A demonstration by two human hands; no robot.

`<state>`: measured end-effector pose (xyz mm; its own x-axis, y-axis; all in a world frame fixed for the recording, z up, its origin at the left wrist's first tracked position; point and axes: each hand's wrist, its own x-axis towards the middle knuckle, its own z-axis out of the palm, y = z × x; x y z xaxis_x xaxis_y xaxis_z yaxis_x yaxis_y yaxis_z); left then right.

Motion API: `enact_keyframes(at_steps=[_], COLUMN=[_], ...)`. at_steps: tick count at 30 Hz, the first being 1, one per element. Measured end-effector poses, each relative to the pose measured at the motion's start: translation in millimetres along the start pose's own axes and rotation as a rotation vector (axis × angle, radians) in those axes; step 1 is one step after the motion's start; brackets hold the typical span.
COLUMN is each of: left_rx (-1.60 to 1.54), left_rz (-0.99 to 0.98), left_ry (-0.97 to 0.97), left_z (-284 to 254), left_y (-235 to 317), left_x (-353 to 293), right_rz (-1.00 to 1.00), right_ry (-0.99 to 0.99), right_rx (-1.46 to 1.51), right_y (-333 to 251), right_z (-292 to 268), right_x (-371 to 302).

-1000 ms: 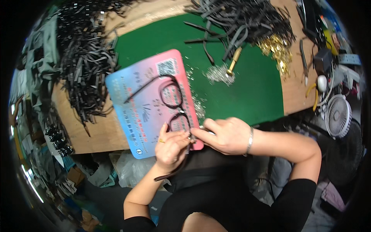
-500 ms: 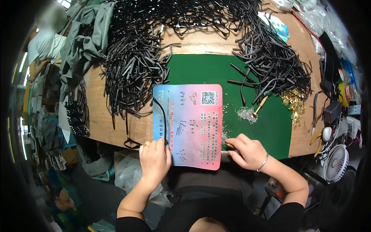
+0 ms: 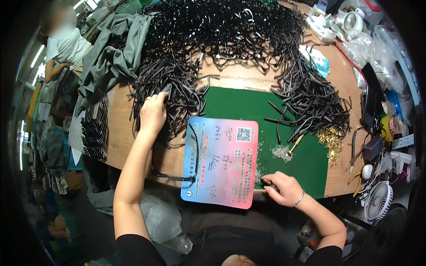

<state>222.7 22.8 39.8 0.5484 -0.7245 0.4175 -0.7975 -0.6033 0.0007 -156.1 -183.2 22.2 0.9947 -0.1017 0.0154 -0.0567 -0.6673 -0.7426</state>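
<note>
My left hand (image 3: 154, 113) reaches to the left heap of black eyeglass temples (image 3: 177, 80). Its fingers are curled at the heap, and what lies between the fingertips is hidden. A black eyeglass piece (image 3: 196, 148) with a curved temple rests on the left side of a blue-and-pink printed mat (image 3: 222, 164); another dark part (image 3: 171, 177) sticks out past the mat's left edge. Beside the mat's lower right corner, my right hand (image 3: 286, 189) is closed around a small dark tool (image 3: 269, 182) with a brass-coloured end, mostly covered by the fingers.
A green sheet (image 3: 239, 102) covers the table's middle. On it lie small clear parts (image 3: 281, 153) and a gold-coloured tool (image 3: 296, 144). More temples (image 3: 306, 97) and gold pieces (image 3: 330, 144) are to the right. Black frames (image 3: 222, 26) crowd the back. A person (image 3: 66, 48) stands far left.
My left hand has let go of the eyeglass piece and moved up to the left heap of temples. My right hand stays beside the mat. The view has shifted.
</note>
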Motion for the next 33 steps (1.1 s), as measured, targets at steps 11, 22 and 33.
enact_keyframes(at_steps=[11, 22, 33], left_rx=[-0.816, -1.276, -1.059], left_rz=[-0.417, -0.256, -0.043], left_ry=[0.398, -0.003, 0.005], left_z=[-62, -66, -37], left_y=[6, 163, 196], left_x=[26, -76, -85], right_rz=[0.026, 0.187, 0.705], right_ry=[0.030, -0.010, 0.420], right_rx=[0.019, 0.171, -0.534], right_y=[-3, 2, 89], right_z=[4, -24, -105], right_x=[-2, -29, -8])
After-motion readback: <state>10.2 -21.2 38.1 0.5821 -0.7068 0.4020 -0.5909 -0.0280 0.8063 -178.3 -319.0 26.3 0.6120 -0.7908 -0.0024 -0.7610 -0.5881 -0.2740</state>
